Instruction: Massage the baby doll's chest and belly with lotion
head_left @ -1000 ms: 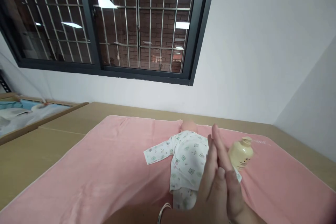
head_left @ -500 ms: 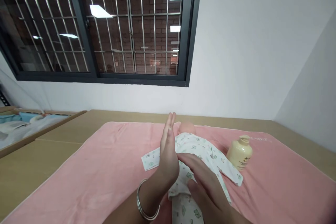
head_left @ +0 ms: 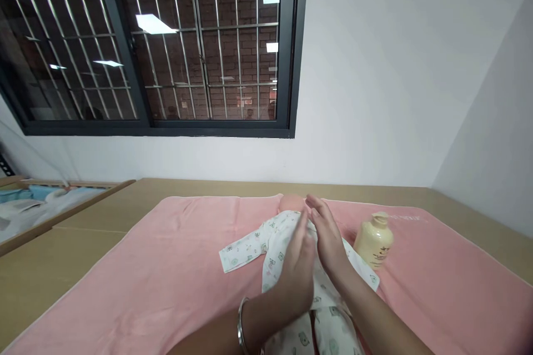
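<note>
My left hand (head_left: 297,272), with a silver bangle (head_left: 241,324) on its wrist, is raised with fingers stretched and a little blurred. Facing it palm to palm is my right hand (head_left: 328,236), its fingers straight too. The hands are close together; whether the palms touch I cannot tell. Nothing shows between them. Below and behind them lies a baby doll (head_left: 272,238) in a white printed outfit, its bald head at the far end. My arms cover much of its middle. A pale yellow pump bottle (head_left: 373,241) stands beside the doll's right-hand sleeve.
A pink towel (head_left: 187,266) is spread under the doll and bottle on a wooden table (head_left: 95,211). At the far left is a wooden-edged basin area (head_left: 54,216) with blue and white things in it. A white wall and a barred window (head_left: 200,127) rise behind.
My hands have shifted right; the right hand has risen from low and slanted to upright against the left. More of the doll's left-side sleeve shows. The view has moved slightly.
</note>
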`<action>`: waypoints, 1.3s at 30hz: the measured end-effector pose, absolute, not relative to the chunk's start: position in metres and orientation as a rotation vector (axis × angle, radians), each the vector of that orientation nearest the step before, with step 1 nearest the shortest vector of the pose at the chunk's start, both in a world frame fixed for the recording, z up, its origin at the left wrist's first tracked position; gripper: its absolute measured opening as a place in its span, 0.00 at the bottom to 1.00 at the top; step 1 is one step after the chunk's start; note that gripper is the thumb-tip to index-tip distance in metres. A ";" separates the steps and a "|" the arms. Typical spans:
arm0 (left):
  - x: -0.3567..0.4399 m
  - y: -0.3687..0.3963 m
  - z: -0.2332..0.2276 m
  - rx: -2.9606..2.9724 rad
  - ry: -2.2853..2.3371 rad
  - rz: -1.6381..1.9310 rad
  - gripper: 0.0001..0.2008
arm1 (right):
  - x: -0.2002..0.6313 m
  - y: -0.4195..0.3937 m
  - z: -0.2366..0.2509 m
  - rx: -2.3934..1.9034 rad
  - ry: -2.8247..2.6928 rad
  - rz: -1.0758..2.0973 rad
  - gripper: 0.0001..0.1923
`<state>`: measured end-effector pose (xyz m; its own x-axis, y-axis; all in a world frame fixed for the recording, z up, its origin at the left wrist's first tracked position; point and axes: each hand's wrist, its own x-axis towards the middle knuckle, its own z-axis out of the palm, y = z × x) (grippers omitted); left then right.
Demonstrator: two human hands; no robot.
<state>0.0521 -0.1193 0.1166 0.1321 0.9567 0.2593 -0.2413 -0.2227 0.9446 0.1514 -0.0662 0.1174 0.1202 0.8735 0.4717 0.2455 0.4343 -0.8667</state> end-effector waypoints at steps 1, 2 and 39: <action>0.051 -0.108 0.114 1.275 0.818 1.417 0.27 | 0.154 -0.056 0.112 -1.091 -1.422 0.572 0.25; 0.050 -0.094 0.111 1.253 0.856 1.500 0.27 | 0.157 -0.046 0.106 -1.115 -1.446 0.497 0.25; 0.047 -0.010 0.008 1.933 1.257 1.623 0.27 | 0.156 -0.020 0.063 -1.494 -2.364 0.066 0.27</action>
<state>0.0466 -0.0101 0.0080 -0.0328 0.7777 0.6278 0.4137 -0.5612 0.7168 0.1565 -0.0200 0.0633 -0.3878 0.8842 0.2606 0.8684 0.4452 -0.2185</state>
